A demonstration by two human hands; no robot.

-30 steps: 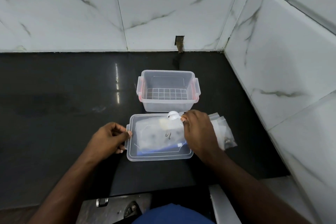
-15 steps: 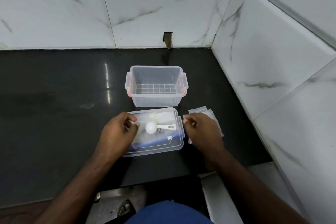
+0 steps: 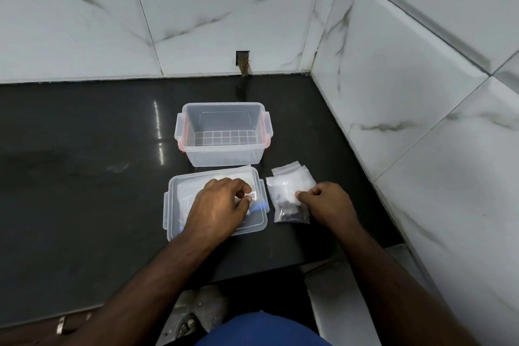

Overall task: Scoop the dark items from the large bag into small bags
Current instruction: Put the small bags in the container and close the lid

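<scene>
Now over the lid (image 3: 174,205), left hand (image 3: 217,205) pinches, apparently, the scoop; right hand (image 3: 327,203) pinches the bags (image 3: 289,191).

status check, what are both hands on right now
Left hand over clear plastic lid, fingers on white item. Right hand pinches clear small bags holding dark items. Nothing blocking.
</scene>
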